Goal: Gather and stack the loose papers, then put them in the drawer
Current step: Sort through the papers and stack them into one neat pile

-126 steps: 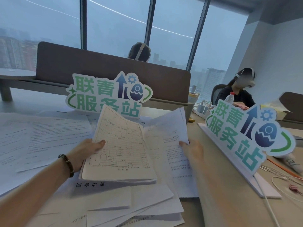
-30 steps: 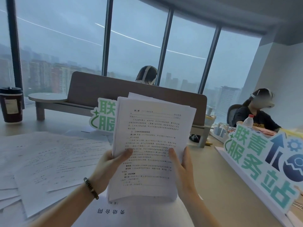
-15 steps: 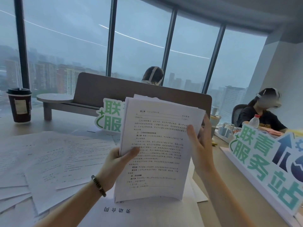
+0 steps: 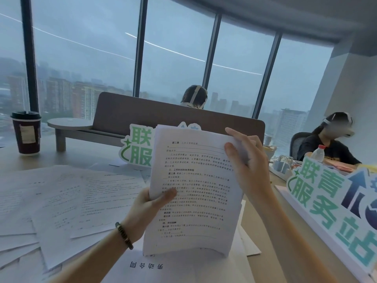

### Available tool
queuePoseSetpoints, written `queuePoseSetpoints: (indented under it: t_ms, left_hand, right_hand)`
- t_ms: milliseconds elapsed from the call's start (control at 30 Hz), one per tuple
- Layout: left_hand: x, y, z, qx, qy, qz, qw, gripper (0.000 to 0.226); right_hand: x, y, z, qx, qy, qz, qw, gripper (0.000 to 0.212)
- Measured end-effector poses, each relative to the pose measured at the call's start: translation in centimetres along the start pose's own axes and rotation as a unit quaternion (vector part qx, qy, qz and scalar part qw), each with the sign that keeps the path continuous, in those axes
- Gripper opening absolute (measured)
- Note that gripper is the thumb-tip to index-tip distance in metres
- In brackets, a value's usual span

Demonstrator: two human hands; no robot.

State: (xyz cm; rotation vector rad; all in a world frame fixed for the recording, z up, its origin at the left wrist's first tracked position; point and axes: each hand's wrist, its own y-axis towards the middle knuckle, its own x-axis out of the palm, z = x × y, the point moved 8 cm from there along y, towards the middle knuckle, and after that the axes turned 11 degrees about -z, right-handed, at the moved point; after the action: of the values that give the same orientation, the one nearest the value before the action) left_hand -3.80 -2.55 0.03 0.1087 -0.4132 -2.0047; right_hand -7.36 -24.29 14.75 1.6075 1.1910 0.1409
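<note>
Left hand and right hand pinch an upright stack; loose sheets left of them remain ungathered; no drawer visible.

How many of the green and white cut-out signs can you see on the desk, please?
2: one sign stands behind the held stack of papers, which partly hides it; the other sign stands along the desk's right edge, cropped by the frame.

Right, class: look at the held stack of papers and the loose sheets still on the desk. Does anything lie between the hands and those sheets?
Nothing visible blocks them. The loose sheets lie uncovered on the desk, left of the stack. Both the left hand and right hand already hold the stack. No drawer shows.
</note>
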Motion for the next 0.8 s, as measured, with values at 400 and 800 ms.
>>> queuePoseSetpoints:
  t_ms: [400,800]
  left_hand:
    - [0.0,-0.3,-1.3,-0.036,-0.005,-0.009,0.999,0.069]
    - [-0.2,0.4,-0.2,-0.053,0.017,0.024,0.998,0.027]
  right_hand:
    - [6.3,-7.8,7.3,0.3,0.373,-0.116,0.871,0.028]
    - [8.0,-9.4,7.9,0.34,0.406,-0.095,0.843,0.021]
